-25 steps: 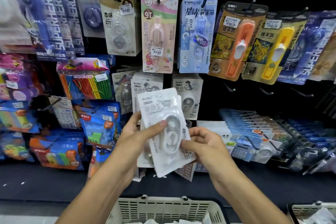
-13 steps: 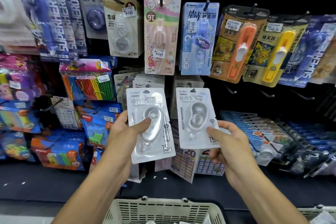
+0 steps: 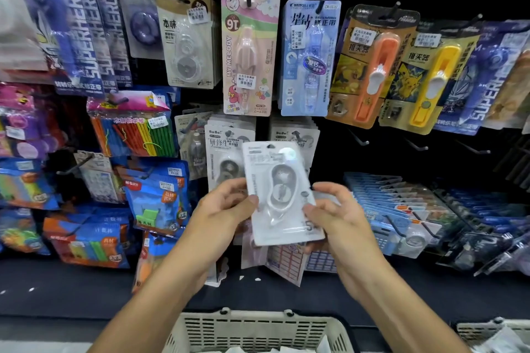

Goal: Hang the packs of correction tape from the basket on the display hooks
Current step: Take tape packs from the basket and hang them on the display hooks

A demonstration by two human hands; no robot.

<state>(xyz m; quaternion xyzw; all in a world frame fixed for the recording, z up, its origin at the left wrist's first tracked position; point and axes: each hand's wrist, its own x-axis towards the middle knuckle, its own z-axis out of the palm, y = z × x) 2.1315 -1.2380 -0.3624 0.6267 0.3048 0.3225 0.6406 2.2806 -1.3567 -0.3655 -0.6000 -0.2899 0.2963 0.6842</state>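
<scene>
crowded stationery hooks fill the wall. both hands, left hand (image 3: pixel 226 206) and right hand (image 3: pixel 332 215), pinch a correction tape pack (image 3: pixel 279 193) upright, its hang hole on top, just below the matching hung packs (image 3: pixel 229 149); the basket (image 3: pixel 258 329) sits beneath.

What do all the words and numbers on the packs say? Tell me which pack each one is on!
"MY MELODY" and "9T": pink pack.
"SUPERHERO": purple packs, upper left.
"BoBo": grey hanging pack behind the hands.
"20M": clear-tape pack, bottom corner.
Held white pack, between left hand and right hand: print too blurred.
Price stickers and the orange pack: too small to read.
</scene>
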